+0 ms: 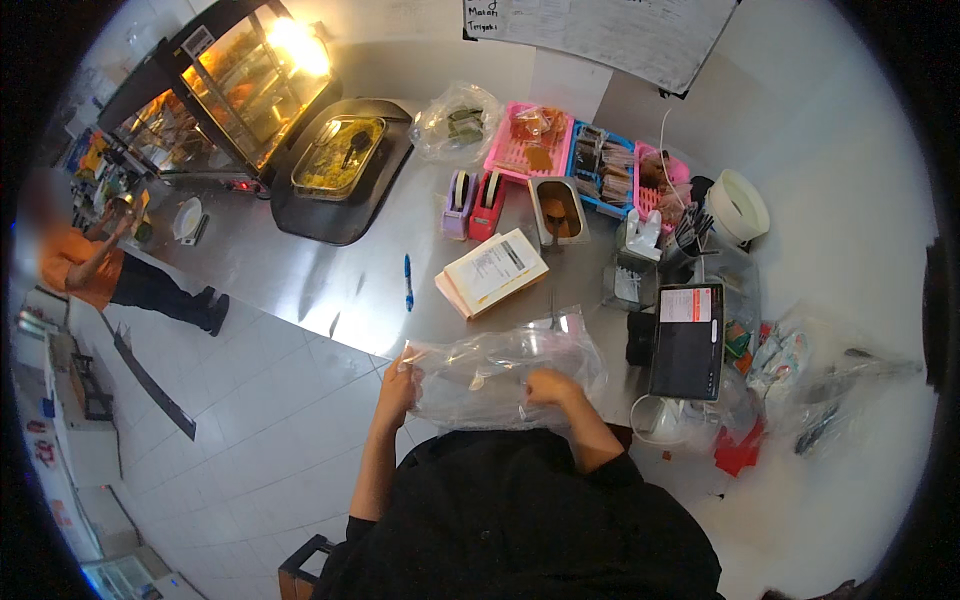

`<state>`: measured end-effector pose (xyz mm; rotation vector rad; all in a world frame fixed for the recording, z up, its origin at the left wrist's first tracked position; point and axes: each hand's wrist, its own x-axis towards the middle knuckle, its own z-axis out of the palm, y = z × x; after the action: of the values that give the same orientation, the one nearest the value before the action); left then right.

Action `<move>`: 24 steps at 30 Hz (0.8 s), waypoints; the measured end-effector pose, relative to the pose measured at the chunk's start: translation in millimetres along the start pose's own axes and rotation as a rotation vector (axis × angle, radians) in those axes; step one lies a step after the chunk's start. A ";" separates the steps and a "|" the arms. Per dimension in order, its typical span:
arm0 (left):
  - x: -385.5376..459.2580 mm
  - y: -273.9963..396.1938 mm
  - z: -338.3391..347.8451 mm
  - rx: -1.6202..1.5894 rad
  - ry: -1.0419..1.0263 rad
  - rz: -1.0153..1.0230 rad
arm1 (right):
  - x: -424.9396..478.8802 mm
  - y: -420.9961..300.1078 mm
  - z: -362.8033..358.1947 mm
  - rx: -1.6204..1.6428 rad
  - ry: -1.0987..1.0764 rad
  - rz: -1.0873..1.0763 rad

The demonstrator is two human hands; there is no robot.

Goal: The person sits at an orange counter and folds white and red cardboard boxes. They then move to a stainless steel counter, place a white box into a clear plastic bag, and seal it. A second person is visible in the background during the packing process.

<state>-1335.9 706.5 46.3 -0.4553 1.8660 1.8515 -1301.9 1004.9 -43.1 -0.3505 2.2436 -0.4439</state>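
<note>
A clear plastic bag is stretched in front of my body at the near edge of the steel counter. My left hand grips its left side near the top corner. On the right, my right hand is closed against the bag; whether it is inside or pinching the film is unclear. Just beyond the bag lie a stack of papers or envelopes with a printed sheet on top and a blue pen. A fork lies partly under the bag's far edge.
Two tape dispensers, a metal pan of brown sauce and plastic baskets stand farther back. At right is a tablet. A glass tray of yellow food sits left, near a heated display case. A person stands far left.
</note>
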 end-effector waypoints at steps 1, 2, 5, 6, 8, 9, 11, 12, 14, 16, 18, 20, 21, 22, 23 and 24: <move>-2.5 -4.4 -12.6 -0.023 0.021 0.041 | -4.7 -2.1 -3.7 -0.047 0.095 0.096; -3.8 -11.5 -24.3 -0.046 0.041 0.083 | -11.6 -7.4 -10.6 -0.094 0.190 0.194; -12.4 -25.6 -48.7 -0.090 0.089 0.145 | -27.9 -17.9 -17.9 0.167 0.375 0.387; -20.2 -19.9 -51.2 -0.095 0.097 0.140 | -28.1 -16.6 -4.0 0.184 0.523 0.392; -27.2 -22.4 -58.4 -0.104 0.123 0.145 | -28.5 -20.5 7.5 0.253 0.635 0.408; -26.7 -29.7 -61.7 -0.112 0.137 0.157 | -35.4 -31.1 -2.1 0.303 0.601 0.430; -23.3 -38.6 -67.2 -0.090 0.175 0.171 | -57.1 -68.0 -24.9 0.328 0.598 0.396; -20.5 -39.1 -67.6 -0.057 0.193 0.174 | -63.4 -82.5 -32.8 0.342 0.601 0.384; -17.9 -31.2 -64.8 -0.037 0.204 0.165 | -55.2 -82.5 -27.6 0.204 0.608 0.381; -19.2 -11.0 -53.9 -0.067 0.190 0.124 | -47.7 -69.6 -16.6 0.140 0.639 0.326; -8.6 -16.0 -56.4 -0.015 0.129 0.088 | -39.3 -64.1 -16.0 0.150 0.709 0.181; -4.7 -17.4 -52.4 0.049 0.080 0.109 | -40.0 -63.6 -23.4 0.266 0.743 0.169; -5.2 -17.8 -43.5 0.087 0.061 0.148 | -39.9 -67.1 -29.9 0.329 0.761 0.160; -5.0 -16.9 -35.9 0.126 0.042 0.186 | -36.8 -69.5 -34.6 0.363 0.829 0.156; -3.4 -13.1 -30.9 0.147 -0.044 0.172 | -35.0 -71.2 -38.1 0.399 0.900 0.159; 1.0 -12.2 -26.2 0.161 -0.082 0.143 | -32.9 -69.8 -41.0 0.435 0.971 0.163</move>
<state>-1332.7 680.1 35.0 -0.1928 2.0173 1.7612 -1304.9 963.0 33.6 0.3639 2.9416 -1.1717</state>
